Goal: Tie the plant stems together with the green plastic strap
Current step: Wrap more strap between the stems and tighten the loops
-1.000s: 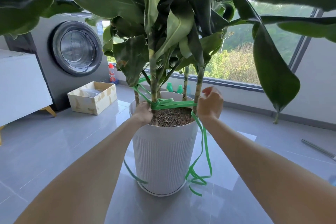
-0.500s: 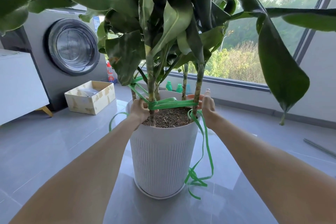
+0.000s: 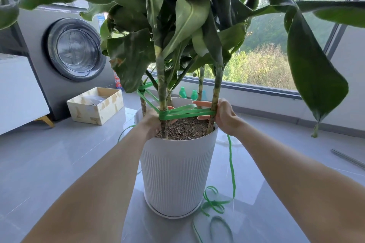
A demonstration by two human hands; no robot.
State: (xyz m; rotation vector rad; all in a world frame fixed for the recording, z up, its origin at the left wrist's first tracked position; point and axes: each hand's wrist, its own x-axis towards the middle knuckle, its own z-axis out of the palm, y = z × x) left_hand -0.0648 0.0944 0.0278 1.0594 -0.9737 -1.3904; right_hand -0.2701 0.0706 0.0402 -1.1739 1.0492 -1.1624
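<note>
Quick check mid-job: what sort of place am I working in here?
Most likely a home laundry room or enclosed balcony: a front-loading washing machine stands at the left, detergent-type bottles sit by the big window, and the floor is grey tile.

Parts of the person in view. The left forearm (image 3: pixel 110 173) and the right forearm (image 3: pixel 286 167) were bare along their whole visible length, smooth and slender, each narrowing toward the wrist. The left hand (image 3: pixel 152 122) and the right hand (image 3: pixel 225 116) were likewise bare, uncovered to the fingertips.
</note>
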